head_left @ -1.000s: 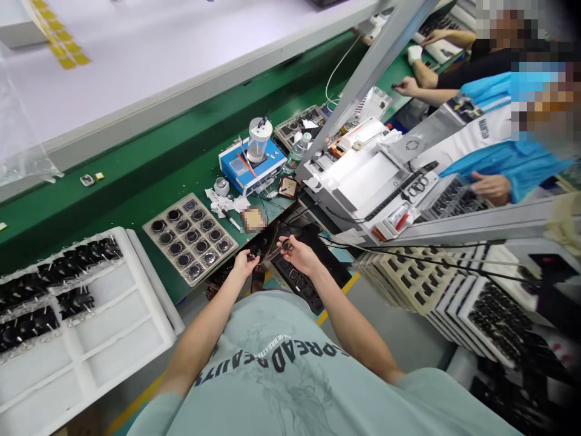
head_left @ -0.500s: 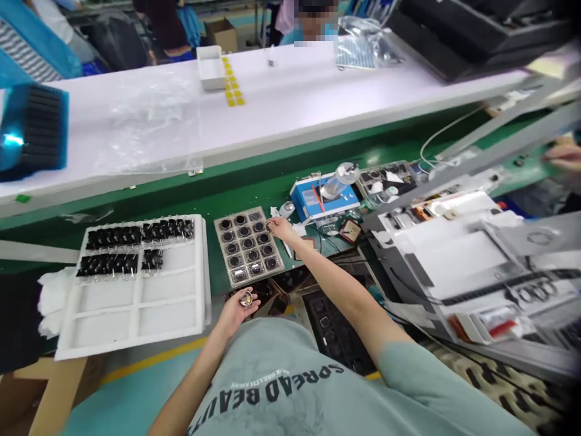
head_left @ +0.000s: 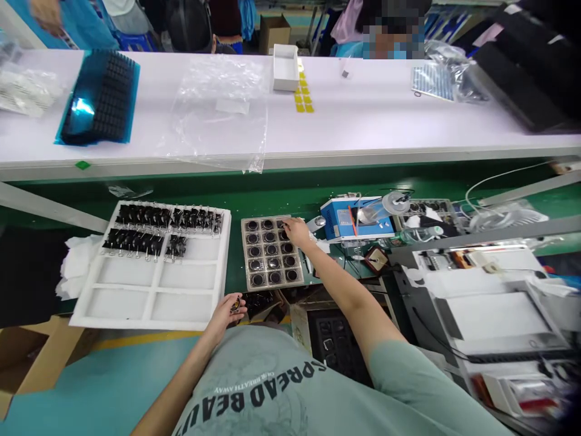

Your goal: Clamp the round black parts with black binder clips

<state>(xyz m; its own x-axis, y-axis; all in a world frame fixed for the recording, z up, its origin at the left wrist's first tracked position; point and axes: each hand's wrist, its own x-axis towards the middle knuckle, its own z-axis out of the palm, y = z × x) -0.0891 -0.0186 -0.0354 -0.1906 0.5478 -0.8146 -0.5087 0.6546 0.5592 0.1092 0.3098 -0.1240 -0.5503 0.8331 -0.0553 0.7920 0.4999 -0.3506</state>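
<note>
My left hand point(head_left: 227, 310) holds a small round part point(head_left: 235, 304) near my body, below the front edge of a clear plastic tray point(head_left: 249, 282). Dark round parts sit in the tray's compartments. Over the tray's back right corner is my right hand point(head_left: 296, 231), its fingers closed at a compartment; what they grip, if anything, is hidden. To the left lies a white foam tray point(head_left: 157, 290) with rows of black clips point(head_left: 136, 241) in its upper compartments.
A blue box point(head_left: 338, 219) with a clear round-topped item stands right of the tray. Farther right is a grey machine point(head_left: 458, 315). A white shelf point(head_left: 318, 136) spans the back. Cardboard boxes point(head_left: 59, 363) are low down, and a person sits behind the shelf.
The view has swung, so the bench appears shifted to the right. My right hand has moved from the tray's right edge onto its back right compartment. My left hand has turned with the round part.
</note>
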